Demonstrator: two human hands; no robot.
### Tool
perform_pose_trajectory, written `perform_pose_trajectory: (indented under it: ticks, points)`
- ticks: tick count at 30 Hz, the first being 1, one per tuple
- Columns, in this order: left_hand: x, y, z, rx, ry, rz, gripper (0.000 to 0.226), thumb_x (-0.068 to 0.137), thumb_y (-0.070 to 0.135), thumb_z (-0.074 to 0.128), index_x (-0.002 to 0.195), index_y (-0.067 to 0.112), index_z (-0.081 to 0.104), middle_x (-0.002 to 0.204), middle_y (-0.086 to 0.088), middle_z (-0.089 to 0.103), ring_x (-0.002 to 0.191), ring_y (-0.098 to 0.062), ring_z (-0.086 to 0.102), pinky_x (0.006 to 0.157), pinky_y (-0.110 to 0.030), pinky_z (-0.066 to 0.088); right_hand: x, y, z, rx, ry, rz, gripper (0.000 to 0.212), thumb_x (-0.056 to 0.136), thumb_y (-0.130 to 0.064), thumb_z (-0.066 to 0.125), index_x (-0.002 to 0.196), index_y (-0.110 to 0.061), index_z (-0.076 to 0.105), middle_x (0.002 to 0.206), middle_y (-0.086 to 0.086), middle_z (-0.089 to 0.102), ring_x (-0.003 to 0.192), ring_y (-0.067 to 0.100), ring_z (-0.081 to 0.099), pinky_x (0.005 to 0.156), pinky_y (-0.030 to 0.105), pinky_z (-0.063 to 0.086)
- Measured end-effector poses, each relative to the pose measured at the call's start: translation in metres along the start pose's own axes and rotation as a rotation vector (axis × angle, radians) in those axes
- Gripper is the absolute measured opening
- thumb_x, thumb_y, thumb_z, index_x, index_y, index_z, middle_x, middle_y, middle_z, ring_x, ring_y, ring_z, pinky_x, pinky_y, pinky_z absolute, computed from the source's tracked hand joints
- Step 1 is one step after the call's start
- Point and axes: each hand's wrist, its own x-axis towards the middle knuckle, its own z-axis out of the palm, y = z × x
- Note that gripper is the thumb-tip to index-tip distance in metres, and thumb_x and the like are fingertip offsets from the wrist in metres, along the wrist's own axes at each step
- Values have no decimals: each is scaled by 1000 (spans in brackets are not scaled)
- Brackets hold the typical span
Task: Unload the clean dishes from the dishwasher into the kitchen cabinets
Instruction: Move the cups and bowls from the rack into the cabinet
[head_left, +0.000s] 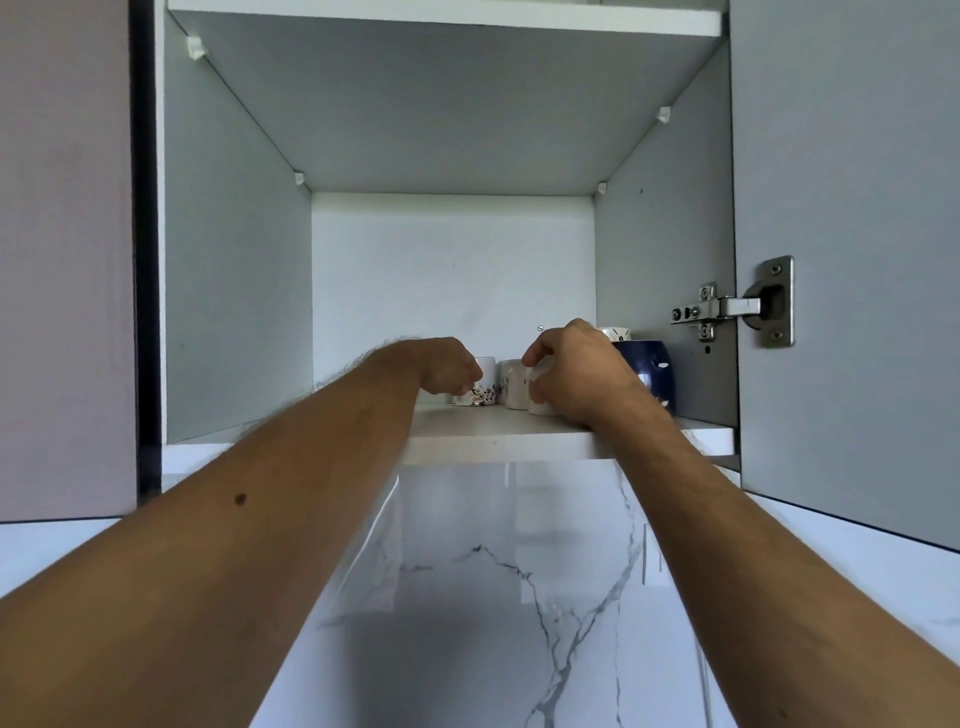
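Head view: both arms reach onto the cabinet shelf (519, 441). Left hand (449, 371) curled around a flower-patterned cup (480, 387); right hand (576, 371) wraps a white cup (540, 397), a plain white cup (511, 384) between them, a navy mug (649, 374) just beside. Best to set both bases flat, let go one at a time, avoid knocking neighbours

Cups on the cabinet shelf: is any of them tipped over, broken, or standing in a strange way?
Nothing stands out. The flowered cup, the white cup and the blue mug stand upright on the shelf. Both hands partly hide the cups, so cracks cannot be ruled out.
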Motion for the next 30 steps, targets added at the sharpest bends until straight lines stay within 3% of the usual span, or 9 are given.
perform_pose_trajectory:
  ticks: [6,9,16,22,25,30]
  points:
    - [10,-10,-1,56,47,71,15,96,11,51,103,11,64,110,-3,58,109,-22,56,99,-35,44,0,-2,0,-3,3,-3,27,83,-7,65,104,-24,69,123,3,48,106,24,56,78,26,43]
    - [10,-11,-1,52,134,74,32,94,10,51,121,18,66,126,0,62,120,-21,53,104,-32,41,-3,-5,-2,-8,27,-5,28,82,-10,64,108,-23,67,122,2,48,102,23,57,77,28,46]
    - [-27,16,2,1,384,81,50,83,10,52,131,21,59,130,-1,62,123,-21,54,104,-33,43,-18,-18,-15,-24,291,-26,21,91,-32,57,107,-20,63,112,1,56,90,25,60,74,35,49]
    - [-96,41,15,55,432,110,45,87,16,55,131,25,58,125,-1,64,119,-24,55,97,-38,47,-63,-21,-27,36,482,-177,13,92,-29,60,91,-17,65,98,2,56,67,31,60,63,39,52]
    - [-132,44,16,103,584,153,41,88,18,54,129,25,59,115,-3,68,117,-26,55,94,-38,46,-97,-20,-32,-36,444,-190,13,93,-29,59,93,-17,65,100,2,57,67,33,61,62,38,51]
    - [-196,43,26,-14,957,207,35,89,17,56,124,17,62,117,-5,65,119,-28,53,93,-42,47,-153,-28,-48,-208,299,-101,21,94,-34,52,101,-18,65,108,5,56,77,36,63,64,35,45]
